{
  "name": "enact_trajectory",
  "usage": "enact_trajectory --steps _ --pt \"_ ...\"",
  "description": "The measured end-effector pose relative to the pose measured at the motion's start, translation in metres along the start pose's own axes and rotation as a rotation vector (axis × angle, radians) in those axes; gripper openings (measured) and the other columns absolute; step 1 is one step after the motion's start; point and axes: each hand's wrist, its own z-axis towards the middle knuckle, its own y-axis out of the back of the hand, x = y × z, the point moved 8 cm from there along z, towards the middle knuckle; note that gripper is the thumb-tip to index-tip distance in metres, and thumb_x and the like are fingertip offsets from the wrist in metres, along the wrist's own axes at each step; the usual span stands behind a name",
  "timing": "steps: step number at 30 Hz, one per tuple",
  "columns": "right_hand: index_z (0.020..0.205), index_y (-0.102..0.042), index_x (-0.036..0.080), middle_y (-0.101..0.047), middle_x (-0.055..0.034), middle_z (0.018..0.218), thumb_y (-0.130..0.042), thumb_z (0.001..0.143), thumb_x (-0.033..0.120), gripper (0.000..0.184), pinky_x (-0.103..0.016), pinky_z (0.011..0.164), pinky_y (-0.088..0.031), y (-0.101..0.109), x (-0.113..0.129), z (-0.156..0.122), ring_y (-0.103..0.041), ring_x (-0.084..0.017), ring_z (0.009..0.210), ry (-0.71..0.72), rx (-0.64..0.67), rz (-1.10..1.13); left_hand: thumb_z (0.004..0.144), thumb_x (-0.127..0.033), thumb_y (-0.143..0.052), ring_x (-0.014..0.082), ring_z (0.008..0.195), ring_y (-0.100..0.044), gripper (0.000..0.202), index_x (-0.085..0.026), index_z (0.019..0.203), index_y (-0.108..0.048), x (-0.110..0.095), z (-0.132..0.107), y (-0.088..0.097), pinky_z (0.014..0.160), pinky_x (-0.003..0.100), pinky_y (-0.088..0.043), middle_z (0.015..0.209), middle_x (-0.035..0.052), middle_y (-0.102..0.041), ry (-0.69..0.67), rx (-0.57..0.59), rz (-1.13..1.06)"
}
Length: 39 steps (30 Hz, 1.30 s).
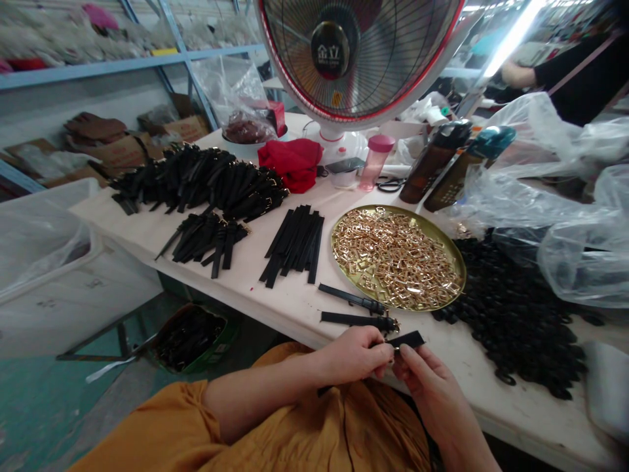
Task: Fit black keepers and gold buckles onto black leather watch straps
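Note:
My left hand point(354, 357) and my right hand point(423, 377) meet at the table's near edge, both pinched on one black strap point(407, 339) whose end sticks out between the fingertips. Two finished black straps with gold buckles point(361, 320) lie just beyond the hands. A round gold tray point(344, 226) full of small gold buckles sits behind them. A bundle of plain black straps point(295, 246) lies to the tray's left.
Large heaps of black straps point(196, 177) cover the table's left part, and a pile of small black loops point(515, 314) lies right. A fan point(358, 52), red cloth point(292, 162), bottles point(432, 162) and plastic bags point(565, 196) stand behind. Another person's arm point(521, 73) shows far right.

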Motion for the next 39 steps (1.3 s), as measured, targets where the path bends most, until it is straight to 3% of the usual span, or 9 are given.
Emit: enact_trajectory --steps 7,15,22,28,33,39 --pt "0.066 -0.059 0.018 -0.049 0.004 0.055 -0.071 0.065 0.035 0.021 -0.023 0.051 -0.037 -0.006 -0.002 -0.002 -0.041 -0.01 0.051 -0.055 0.05 0.053 0.079 -0.032 -0.039 0.0064 0.046 -0.039 0.022 -0.015 0.07 -0.049 0.003 -0.002 -0.004 0.048 0.02 -0.03 0.055 -0.0043 -0.047 -0.029 0.008 -0.005" --pt "0.062 -0.057 0.019 -0.055 0.0005 0.057 -0.063 0.063 0.048 0.029 -0.026 0.056 -0.038 0.007 0.023 -0.005 -0.047 -0.015 0.057 0.232 -0.145 -0.524 0.08 -0.031 -0.039 0.0081 0.056 -0.044 0.021 -0.016 0.068 -0.047 -0.009 -0.004 0.001 0.054 0.02 -0.032 0.059 -0.0033 -0.05 -0.109 -0.036 0.143" --pt "0.054 -0.051 0.021 -0.046 0.0029 0.049 -0.059 0.066 0.05 0.034 -0.025 0.049 -0.036 -0.002 0.028 -0.004 -0.041 -0.013 0.05 0.233 -0.094 -0.52 0.079 -0.028 -0.039 0.0097 0.06 -0.046 0.016 -0.017 0.07 -0.046 -0.005 0.001 0.004 0.053 0.02 -0.031 0.061 -0.0031 -0.05 -0.089 -0.092 0.203" --pt "0.067 -0.058 0.019 -0.057 -0.0007 0.059 -0.06 0.068 0.046 0.027 -0.028 0.056 -0.038 0.002 0.03 0.002 -0.049 -0.016 0.057 0.368 -0.137 -0.645 0.08 -0.031 -0.039 0.0118 0.066 -0.046 0.018 -0.016 0.074 -0.048 -0.012 0.0 0.01 0.057 0.022 -0.031 0.072 0.0003 -0.054 -0.141 -0.209 0.379" --pt "0.069 -0.054 0.019 -0.052 0.0024 0.057 -0.059 0.07 0.043 0.024 -0.026 0.053 -0.038 0.0 0.029 0.007 -0.047 -0.014 0.055 0.333 -0.106 -0.541 0.081 -0.033 -0.042 0.0118 0.067 -0.048 0.019 -0.017 0.076 -0.049 -0.019 -0.004 0.011 0.058 0.021 -0.032 0.071 -0.0008 -0.054 -0.163 -0.125 0.387" --pt "0.073 -0.057 0.019 -0.054 0.0007 0.063 -0.054 0.077 0.035 0.017 -0.026 0.055 -0.038 -0.013 0.05 -0.009 -0.047 -0.015 0.058 0.554 -0.076 -0.666 0.08 -0.044 -0.045 0.0087 0.054 -0.044 0.031 -0.016 0.069 -0.046 -0.017 0.0 0.015 0.052 0.02 -0.031 0.057 -0.004 -0.049 -0.13 -0.073 0.239"
